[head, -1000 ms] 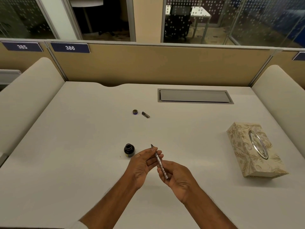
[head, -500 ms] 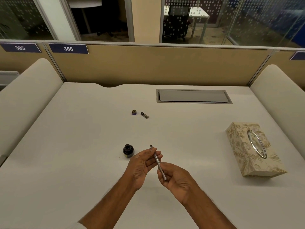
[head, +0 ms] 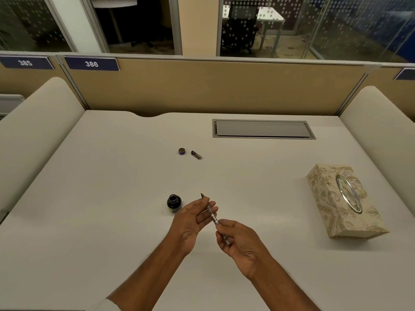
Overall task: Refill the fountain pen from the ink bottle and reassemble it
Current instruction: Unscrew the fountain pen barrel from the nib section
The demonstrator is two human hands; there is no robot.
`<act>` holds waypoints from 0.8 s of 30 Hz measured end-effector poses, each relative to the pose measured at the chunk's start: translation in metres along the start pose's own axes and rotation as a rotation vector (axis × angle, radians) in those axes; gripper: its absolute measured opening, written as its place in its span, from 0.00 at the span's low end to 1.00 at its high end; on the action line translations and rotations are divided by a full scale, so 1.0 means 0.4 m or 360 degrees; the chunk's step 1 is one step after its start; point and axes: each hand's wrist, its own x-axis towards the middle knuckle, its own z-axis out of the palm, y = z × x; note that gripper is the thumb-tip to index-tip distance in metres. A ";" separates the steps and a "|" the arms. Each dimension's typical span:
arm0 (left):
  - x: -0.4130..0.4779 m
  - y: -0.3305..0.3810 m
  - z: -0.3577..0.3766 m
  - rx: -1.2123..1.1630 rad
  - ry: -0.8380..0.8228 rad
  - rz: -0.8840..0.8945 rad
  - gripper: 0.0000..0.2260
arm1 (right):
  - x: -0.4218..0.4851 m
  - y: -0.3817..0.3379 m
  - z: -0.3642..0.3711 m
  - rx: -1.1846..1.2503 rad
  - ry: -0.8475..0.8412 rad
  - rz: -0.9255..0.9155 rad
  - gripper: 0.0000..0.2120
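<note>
white desk (head: 89, 198), ink bottle (head: 173, 202), bottle cap (head: 182, 151), pen barrel (head: 196, 154), tissue box (head: 343, 202)

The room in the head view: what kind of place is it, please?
Probably an open-plan office or study hall. The white desk sits behind a tan partition carrying numbered seat plates, 386, has a cable hatch, and glass-walled rooms lie beyond.

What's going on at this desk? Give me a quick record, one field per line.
activity: refilling a fountain pen
left hand: holds the pen near its nib end
right hand: holds the pen's rear end
pen nib: points away from the person, in the air
ink bottle: open, upright, left of the hands
bottle cap: farther back on the desk
small pen part: beside the cap
tissue box: right side
</note>
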 end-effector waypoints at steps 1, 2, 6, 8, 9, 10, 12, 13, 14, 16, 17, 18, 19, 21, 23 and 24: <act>0.001 0.000 0.000 0.0000 0.0010 0.0008 0.14 | 0.000 0.001 -0.003 -0.0055 0.0002 -0.0041 0.08; 0.002 0.000 0.000 -0.0003 0.0024 0.0023 0.14 | -0.002 0.002 -0.008 -0.0128 0.0006 -0.0095 0.08; 0.006 0.016 -0.001 -0.0085 0.0103 0.0124 0.10 | -0.010 0.008 -0.048 -0.0444 0.0039 -0.0362 0.06; 0.009 0.027 -0.003 -0.0120 0.0144 0.0168 0.08 | -0.011 0.015 -0.072 -0.0554 0.0066 -0.0473 0.06; 0.010 0.031 -0.004 -0.0134 0.0161 0.0182 0.07 | -0.010 0.019 -0.082 -0.0598 0.0087 -0.0522 0.06; 0.011 0.034 -0.006 -0.0145 0.0174 0.0189 0.06 | -0.007 0.024 -0.090 -0.0633 0.0114 -0.0567 0.06; 0.010 0.036 -0.008 -0.0161 0.0188 0.0184 0.04 | 0.011 0.036 -0.101 -0.0694 0.0195 -0.0668 0.06; 0.008 0.034 -0.010 -0.0163 0.0193 0.0173 0.04 | 0.026 0.043 -0.104 -0.0740 0.0256 -0.0733 0.06; 0.006 0.031 -0.011 -0.0163 0.0195 0.0158 0.04 | 0.046 0.051 -0.104 -0.0803 0.0328 -0.0810 0.06; 0.002 0.019 -0.016 -0.0156 0.0192 0.0120 0.06 | 0.090 0.065 -0.096 -0.0969 0.0468 -0.0991 0.06; -0.001 0.013 -0.019 -0.0152 0.0189 0.0102 0.06 | 0.112 0.070 -0.087 -0.1057 0.0529 -0.1090 0.06; -0.002 0.007 -0.023 -0.0148 0.0187 0.0084 0.07 | 0.135 0.075 -0.078 -0.1142 0.0575 -0.1184 0.06; -0.002 0.001 -0.027 -0.0142 0.0186 0.0069 0.08 | 0.160 0.081 -0.071 -0.1224 0.0609 -0.1262 0.06; -0.002 -0.009 -0.038 -0.0135 0.0180 0.0042 0.10 | 0.208 0.093 -0.060 -0.1376 0.0677 -0.1349 0.06; -0.004 -0.015 -0.050 -0.0143 0.0173 0.0025 0.12 | 0.246 0.102 -0.052 -0.1507 0.0749 -0.1394 0.05; -0.005 -0.018 -0.056 -0.0149 0.0172 0.0018 0.12 | 0.262 0.104 -0.048 -0.1550 0.0777 -0.1422 0.05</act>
